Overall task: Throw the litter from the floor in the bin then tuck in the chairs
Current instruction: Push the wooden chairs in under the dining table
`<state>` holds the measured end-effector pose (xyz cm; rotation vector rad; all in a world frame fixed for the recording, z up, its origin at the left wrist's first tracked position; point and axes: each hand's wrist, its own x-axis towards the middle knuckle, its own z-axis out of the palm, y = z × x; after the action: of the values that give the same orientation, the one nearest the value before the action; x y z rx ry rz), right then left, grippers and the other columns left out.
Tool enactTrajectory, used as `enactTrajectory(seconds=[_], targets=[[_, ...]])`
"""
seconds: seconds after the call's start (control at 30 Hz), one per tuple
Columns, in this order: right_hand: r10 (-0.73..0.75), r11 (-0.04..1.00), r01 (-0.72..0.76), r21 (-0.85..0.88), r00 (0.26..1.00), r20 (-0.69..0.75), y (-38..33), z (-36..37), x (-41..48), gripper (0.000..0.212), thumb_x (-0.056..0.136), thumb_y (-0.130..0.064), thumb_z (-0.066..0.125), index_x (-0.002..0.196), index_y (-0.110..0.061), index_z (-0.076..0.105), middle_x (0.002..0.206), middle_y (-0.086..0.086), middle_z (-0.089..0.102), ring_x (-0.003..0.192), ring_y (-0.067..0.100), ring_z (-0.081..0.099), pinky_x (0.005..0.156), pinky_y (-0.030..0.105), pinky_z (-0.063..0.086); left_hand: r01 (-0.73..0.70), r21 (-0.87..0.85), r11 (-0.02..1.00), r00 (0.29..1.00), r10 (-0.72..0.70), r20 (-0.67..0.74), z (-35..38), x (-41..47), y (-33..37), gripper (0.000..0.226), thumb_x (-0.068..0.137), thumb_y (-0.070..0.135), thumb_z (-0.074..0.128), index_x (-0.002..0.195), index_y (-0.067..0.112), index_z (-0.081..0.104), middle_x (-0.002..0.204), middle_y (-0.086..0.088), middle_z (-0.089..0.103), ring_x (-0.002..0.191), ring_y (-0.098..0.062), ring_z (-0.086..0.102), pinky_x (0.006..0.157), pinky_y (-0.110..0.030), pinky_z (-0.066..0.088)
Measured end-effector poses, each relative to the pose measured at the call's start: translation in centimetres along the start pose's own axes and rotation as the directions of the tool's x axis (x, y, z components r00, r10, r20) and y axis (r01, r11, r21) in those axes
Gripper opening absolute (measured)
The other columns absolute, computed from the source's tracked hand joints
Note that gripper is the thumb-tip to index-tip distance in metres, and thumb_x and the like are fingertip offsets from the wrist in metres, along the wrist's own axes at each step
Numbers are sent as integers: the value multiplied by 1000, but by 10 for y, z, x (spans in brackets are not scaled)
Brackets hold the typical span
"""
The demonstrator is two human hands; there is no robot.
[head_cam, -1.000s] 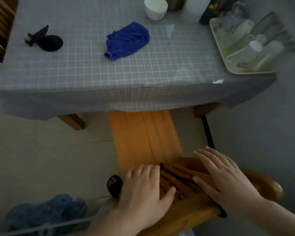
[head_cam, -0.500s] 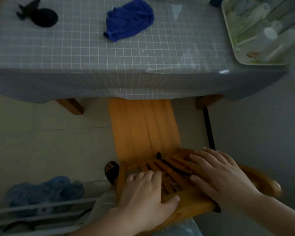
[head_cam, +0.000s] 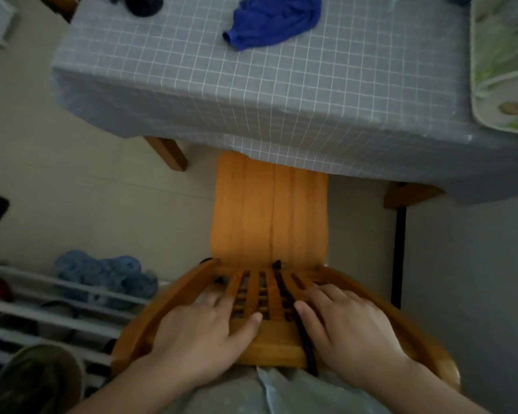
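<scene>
Head cam view, closest stuff first: both hands are flat on the curved top rail of the wooden chair (head_cam: pixel 269 330). The left hand (head_cam: pixel 204 333) has its fingers spread with the thumb angled across the slats, and the right hand (head_cam: pixel 347 330) is also spread, palm down, right next to a dark cord (head_cam: pixel 299 324) draped over the backrest. Neither one is wrapping or pinching anything, it's just a flat push.

What changed: compared to a second ago the chair seat (head_cam: pixel 271 210) has slid further in, so its front edge is now tucked under the overhang of the grey checked tablecloth (head_cam: pixel 251 109), and the backrest sits squarer to the table. The hands have shifted closer together too. So I'd say this is the tuck-in step, well underway but not finished, since a good stretch of seat is still showing.

Off to the left there's a white rack (head_cam: pixel 57 309) with a blue bundle (head_cam: pixel 108 273) behind it. Further out on the table, the blue cloth (head_cam: pixel 275 19) and the tray (head_cam: pixel 503 64) look nearer the camera than before. No litter or bin in sight.
</scene>
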<state>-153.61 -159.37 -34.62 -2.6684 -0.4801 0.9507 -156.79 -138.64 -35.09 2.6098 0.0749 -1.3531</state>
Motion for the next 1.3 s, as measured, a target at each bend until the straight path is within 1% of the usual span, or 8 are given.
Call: enactTrajectory(seconds=[0.07,0.13,0.23,0.33,0.63,0.77,1.13,1.3], targets=[[8,1000,-8,-20,1000,-15,4,4,0,63,85,-68,5,109,-37,54,99,-12,61,86,8,59,65,24,47,-8,49,999,994,13,-108,3,-2,3,71,82,77,15,133,36,43,115,6,62,96,-18,62,68,-31,48],[24,999,-24,-40,1000,-1,5,5,0,61,86,-69,9,102,-34,56,84,-10,58,72,9,58,54,25,45,-6,69,998,983,19,-184,4,-3,3,63,84,74,19,118,33,54,90,6,62,85,-18,64,57,-31,40],[29,999,-29,-45,1000,10,5,5,1,67,84,-70,6,84,-29,59,75,-8,53,64,9,56,53,27,49,1,83,997,961,22,-277,5,-6,2,62,84,73,22,103,30,62,65,6,50,67,-17,61,49,-31,36],[26,999,-26,-24,1000,18,5,6,2,70,83,-69,6,61,-24,55,73,-6,53,59,11,56,53,30,50,-20,57,998,945,38,-324,5,-7,1,60,83,73,24,97,30,63,55,8,39,50,-11,44,42,-28,26],[-40,999,38,18,997,67,8,10,6,73,83,-66,0,66,-26,58,77,-7,58,61,9,56,54,29,49,-22,91,996,940,51,-336,9,-6,-3,69,80,77,19,103,31,65,54,8,40,54,-11,47,43,-26,31],[-40,999,39,31,998,48,9,8,4,73,84,-68,4,59,-22,55,65,-4,56,53,10,55,51,32,51,-24,119,993,949,60,-311,8,-6,-1,70,81,76,18,97,30,68,53,7,45,53,-11,49,46,-29,38],[8,997,-11,75,999,32,11,-6,0,63,91,-64,19,62,-21,55,62,-2,59,55,14,58,54,34,53,-50,74,996,970,66,-232,-2,-9,8,65,80,75,19,87,31,67,60,6,59,55,-8,54,44,-28,32],[98,984,-101,145,995,27,23,-34,10,61,93,-59,26,64,-19,61,62,-1,63,56,12,61,58,32,54,-85,100,991,965,106,-238,-33,1,18,71,77,77,16,92,30,67,67,4,65,63,-11,61,58,-33,50]])
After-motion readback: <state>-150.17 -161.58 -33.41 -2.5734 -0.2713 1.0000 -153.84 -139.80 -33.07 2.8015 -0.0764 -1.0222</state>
